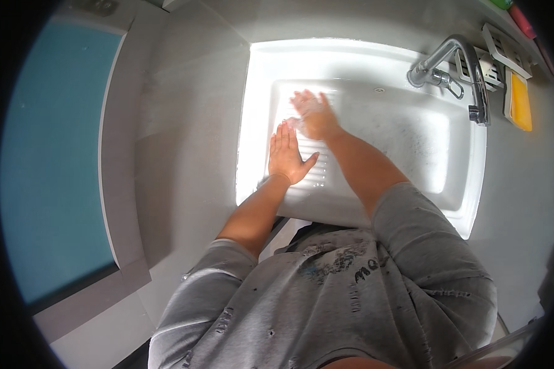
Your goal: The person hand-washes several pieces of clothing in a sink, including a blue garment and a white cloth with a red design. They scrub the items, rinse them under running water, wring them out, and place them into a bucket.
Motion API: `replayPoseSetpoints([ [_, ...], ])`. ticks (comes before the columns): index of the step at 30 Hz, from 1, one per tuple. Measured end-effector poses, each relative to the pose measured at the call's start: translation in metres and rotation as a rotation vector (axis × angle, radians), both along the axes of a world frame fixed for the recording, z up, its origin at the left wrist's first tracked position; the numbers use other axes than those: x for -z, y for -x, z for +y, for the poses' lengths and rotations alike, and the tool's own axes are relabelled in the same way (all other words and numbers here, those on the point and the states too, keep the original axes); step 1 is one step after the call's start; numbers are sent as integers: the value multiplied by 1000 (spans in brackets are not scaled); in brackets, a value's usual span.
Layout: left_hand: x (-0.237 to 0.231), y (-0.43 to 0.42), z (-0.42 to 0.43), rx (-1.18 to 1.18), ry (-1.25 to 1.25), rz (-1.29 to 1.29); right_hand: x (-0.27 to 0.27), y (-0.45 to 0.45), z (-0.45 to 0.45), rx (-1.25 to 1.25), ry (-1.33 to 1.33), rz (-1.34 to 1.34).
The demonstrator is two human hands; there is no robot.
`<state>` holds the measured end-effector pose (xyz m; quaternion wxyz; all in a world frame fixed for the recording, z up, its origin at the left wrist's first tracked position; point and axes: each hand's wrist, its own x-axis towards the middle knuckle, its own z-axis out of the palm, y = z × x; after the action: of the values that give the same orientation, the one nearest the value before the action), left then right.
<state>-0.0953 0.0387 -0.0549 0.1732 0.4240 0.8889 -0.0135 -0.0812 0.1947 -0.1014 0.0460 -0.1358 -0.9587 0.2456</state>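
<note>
Flat against the ribbed washboard slope (pixel 311 161) of a white laundry sink (pixel 364 193) lies my left hand (pixel 287 152), its thumb spread from the fingers. My right hand (pixel 315 115) is just beyond it, slightly blurred, fingers spread. Something whitish and translucent, perhaps suds or a thin wet cloth, shows around the right fingers; which of these it is, and whether the hand grips it, I cannot tell. Water drops glisten on the ribs near the left thumb.
A chrome faucet (pixel 478 83) arches over the sink's right side. Beyond it are white slatted racks (pixel 508 50) and a yellow sponge or block in a holder (pixel 520 101). Grey walls enclose the sink's left and far sides; a blue-green panel (pixel 60 152) is at far left.
</note>
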Motion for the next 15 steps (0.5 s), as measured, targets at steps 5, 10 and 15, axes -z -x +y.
replayPoseSetpoints([
  [5, 3, -1, -2, -3, -2, 1, 10, -38, 25, 307, -1, -32],
  [10, 3, 3, -1, -42, -126, 113, 23, -106, 40, 528, 98, -369],
  [15, -2, 69, 11, -220, -235, 340, 48, -218, 79, 367, 46, -498],
])
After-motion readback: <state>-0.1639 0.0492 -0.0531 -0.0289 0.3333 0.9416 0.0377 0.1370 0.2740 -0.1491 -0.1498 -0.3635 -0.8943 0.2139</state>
